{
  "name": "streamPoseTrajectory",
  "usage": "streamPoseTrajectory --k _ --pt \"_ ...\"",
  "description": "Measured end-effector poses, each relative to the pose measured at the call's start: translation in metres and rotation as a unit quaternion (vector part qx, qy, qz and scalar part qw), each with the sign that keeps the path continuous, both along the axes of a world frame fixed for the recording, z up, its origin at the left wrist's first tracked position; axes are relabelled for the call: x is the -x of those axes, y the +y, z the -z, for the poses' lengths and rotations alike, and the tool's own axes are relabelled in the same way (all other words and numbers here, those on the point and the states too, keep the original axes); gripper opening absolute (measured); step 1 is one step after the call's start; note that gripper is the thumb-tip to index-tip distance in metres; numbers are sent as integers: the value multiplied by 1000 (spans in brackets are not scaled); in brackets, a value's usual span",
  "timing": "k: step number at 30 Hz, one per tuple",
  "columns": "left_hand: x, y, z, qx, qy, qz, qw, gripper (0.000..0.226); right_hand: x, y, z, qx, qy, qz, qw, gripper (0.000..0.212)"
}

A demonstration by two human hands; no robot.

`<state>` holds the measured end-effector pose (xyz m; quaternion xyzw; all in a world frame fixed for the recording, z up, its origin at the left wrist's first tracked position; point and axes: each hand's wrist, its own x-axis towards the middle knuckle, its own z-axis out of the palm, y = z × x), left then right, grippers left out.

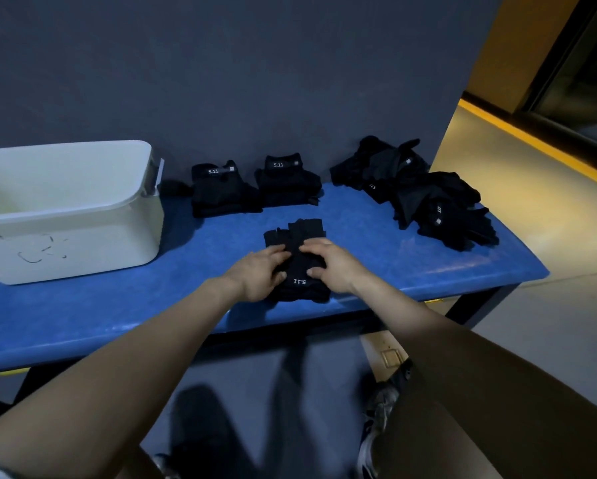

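Fingers (277,253) of the left hand (255,273) curl over the left side of the black glove (298,262), and its thumb presses the fabric from the near side, so this hand grips the glove. Across from them, the fingers (316,248) of the right hand (333,267) curl onto the glove's right side in the same way, thumb tucked against the cloth. The glove lies flat at the middle of the frame on the blue table (117,305), close to its front edge. Its cuff points toward the bottom of the frame, with a white "5.11" mark upside down between the two thumbs, and its short finger stubs point away. Whether one glove or a layered pair lies there I cannot tell.

Farther back, above the hands, the left stack (221,193) and the right stack (286,183) of similar black gloves sit side by side against the grey wall (255,81). At the left of the frame a white tub (69,236) stands on the table, scuffed on its near wall. At the upper right of the table a loose heap (418,195) of black gloves spreads toward the table's right end.
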<state>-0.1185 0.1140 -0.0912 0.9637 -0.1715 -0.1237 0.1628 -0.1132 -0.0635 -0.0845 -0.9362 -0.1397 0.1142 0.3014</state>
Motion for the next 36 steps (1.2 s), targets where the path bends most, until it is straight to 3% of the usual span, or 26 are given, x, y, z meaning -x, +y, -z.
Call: streamPoseTrajectory --k 2,4,7,9,11,13,16,19,22,24,26,30,36 --pt "-3 7 1 -23 65 -11 998 56 -8 -2 4 26 49 -9 998 54" --pt "-4 10 -1 -45 72 -9 996 56 -15 -3 4 34 71 -11 997 55" --pt "-6 10 -5 -85 -53 -4 995 46 -25 -3 0 -20 26 21 999 46" --pt "-11 7 -7 -62 -141 -24 988 39 -33 -3 -2 -47 -34 57 997 39" --pt "-20 4 -6 -39 -174 -22 984 40 -40 -1 -3 -34 -64 48 996 39" --pt "-29 1 -3 -67 -132 10 989 55 -46 2 0 -2 -48 9 999 45" --pt "-38 2 4 -104 13 17 994 72 -52 1 5 69 19 -22 997 58" --pt "-41 5 7 -73 42 7 996 74 -53 -3 9 69 29 -17 997 62" --pt "-33 4 5 -27 -48 -3 998 65 -47 -6 5 16 -28 -6 999 57" --pt "-22 5 2 56 -131 -2 990 51 -39 -10 1 -17 -70 -11 997 45" --pt "-11 8 -1 108 -123 34 986 42 -30 -15 -1 -22 -75 -40 996 28" --pt "6 13 2 22 -16 81 996 60 -12 -25 1 -3 -10 -77 997 27" --pt "13 4 -5 -91 -49 92 990 44 2 -26 -5 69 57 -116 989 57"
